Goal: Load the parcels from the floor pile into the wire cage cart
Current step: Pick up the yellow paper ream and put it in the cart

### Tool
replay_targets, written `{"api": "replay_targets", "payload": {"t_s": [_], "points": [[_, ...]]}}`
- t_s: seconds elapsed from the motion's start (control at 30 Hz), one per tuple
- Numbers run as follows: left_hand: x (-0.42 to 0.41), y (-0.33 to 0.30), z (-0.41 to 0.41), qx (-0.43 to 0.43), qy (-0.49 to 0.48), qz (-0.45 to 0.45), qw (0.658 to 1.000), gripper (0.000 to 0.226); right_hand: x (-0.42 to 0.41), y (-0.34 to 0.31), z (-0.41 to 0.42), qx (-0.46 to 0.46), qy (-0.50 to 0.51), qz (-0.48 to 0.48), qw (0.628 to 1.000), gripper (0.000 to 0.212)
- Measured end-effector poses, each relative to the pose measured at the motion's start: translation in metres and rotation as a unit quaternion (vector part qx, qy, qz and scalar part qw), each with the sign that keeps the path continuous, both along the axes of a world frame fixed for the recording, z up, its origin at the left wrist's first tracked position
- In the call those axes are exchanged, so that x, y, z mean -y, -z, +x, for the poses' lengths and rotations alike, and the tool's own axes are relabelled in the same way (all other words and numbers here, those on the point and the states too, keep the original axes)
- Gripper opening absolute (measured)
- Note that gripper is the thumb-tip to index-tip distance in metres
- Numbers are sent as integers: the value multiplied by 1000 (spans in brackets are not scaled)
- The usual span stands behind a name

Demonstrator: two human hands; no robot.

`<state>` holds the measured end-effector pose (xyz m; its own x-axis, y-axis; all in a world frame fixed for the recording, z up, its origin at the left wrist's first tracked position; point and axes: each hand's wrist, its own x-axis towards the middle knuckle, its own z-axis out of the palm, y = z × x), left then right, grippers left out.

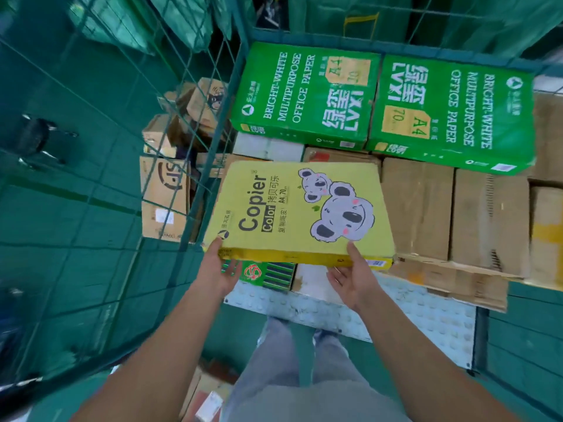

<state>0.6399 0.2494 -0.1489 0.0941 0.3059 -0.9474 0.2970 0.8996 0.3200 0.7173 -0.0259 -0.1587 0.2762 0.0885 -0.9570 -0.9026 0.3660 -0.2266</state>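
The wire cage cart (213, 141) carried brown cartons (457, 214) on its studded floor plate (411, 315), with two green paper boxes (304, 95) stacked atop them.

The 1 camera sits on my head and looks steeply down and forward, so my own legs (292, 370) and both forearms run up from the bottom edge. It is close: my left hand (220, 271) and right hand (353, 277) fall near the middle, with the yellow box (298, 214) just past them. The wide lens bends the wire cage cart (210, 141) at the left. No 2nd view shares anything.
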Motion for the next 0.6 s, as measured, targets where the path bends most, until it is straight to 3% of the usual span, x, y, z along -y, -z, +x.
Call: {"api": "replay_targets", "payload": {"t_s": [0.17, 0.37, 0.47, 0.6], "points": [[-51, 27, 40, 33, 18, 23, 999, 37, -56, 27, 25, 4, -38, -2, 999, 58], [-85, 69, 66, 1, 81, -30, 996, 33, -87, 54, 42, -20, -23, -27, 999, 34], [-96, 93, 61, -32, 160, -52, 985, 16, -85, 66, 31, -38, -35, -28, 998, 43], [-97, 106, 58, -56, 186, -42, 980, 16, -89, 75, 20, -39, -42, -31, 998, 28]]}}
